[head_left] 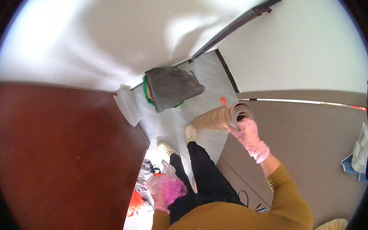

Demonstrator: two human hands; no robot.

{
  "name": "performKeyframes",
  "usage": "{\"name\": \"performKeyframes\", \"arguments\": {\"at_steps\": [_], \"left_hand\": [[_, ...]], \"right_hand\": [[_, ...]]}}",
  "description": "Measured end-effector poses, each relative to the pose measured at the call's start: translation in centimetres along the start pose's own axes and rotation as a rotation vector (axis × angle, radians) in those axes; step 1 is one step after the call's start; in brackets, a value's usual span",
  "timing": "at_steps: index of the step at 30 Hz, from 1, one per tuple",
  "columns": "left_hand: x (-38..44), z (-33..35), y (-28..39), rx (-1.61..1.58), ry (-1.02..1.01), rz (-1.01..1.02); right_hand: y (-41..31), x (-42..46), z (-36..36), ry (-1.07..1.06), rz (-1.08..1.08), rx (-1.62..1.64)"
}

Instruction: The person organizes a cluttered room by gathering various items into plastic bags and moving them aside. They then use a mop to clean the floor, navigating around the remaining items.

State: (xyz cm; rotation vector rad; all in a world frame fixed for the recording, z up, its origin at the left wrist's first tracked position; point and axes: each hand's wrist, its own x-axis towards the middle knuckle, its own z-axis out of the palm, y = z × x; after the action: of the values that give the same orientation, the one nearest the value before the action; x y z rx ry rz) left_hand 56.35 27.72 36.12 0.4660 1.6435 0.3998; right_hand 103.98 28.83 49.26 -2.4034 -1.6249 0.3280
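My right hand [246, 133], in a pink disposable glove, grips the near end of a rolled-up brown mat or sheet [213, 118]. The roll slants away to the left above the floor, its spiral end facing me. At my left side, my left hand [160, 199] wears a pink glove too and holds crumpled thin plastic bags [172, 186], one pinkish purple and one clear. The bags cover most of its fingers.
A dark grey bag with a green rim [173, 87] lies on the grey floor by the white wall. Beside the red-brown wooden panel [64, 146] stands a translucent plastic container or bag [127, 105]. A dark strip [235, 26] leans in the corner. Silver and orange bags [137, 201] lie lower left.
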Motion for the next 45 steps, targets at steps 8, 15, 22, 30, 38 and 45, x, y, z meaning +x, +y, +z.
{"name": "performKeyframes", "arguments": {"at_steps": [8, 15, 22, 30, 38, 45], "left_hand": [[-0.3, 2.7, -0.7, 0.091, -0.024, 0.003], [-1.0, 3.9, -1.2, 0.231, -0.018, 0.020], [-1.0, 6.6, -0.4, 0.624, -0.192, 0.125], [1.2, 4.3, -5.4, 0.666, -0.127, 0.152], [0.4, 7.8, 1.9, 1.310, -0.367, 0.285], [2.4, 8.3, 1.3, 1.228, -0.478, 0.278]], "right_hand": [[13.1, 8.4, -1.7, 0.181, 0.110, -0.281], [19.7, 19.0, 1.1, 0.147, 0.168, -0.362], [27.7, 25.8, 6.2, 0.312, 0.342, -0.254], [25.9, 26.4, 5.6, 0.533, 0.244, -0.289], [11.4, 25.7, 11.8, 0.481, -0.076, -0.123], [-8.2, 18.4, 34.0, -0.322, -0.007, 0.512]]}}
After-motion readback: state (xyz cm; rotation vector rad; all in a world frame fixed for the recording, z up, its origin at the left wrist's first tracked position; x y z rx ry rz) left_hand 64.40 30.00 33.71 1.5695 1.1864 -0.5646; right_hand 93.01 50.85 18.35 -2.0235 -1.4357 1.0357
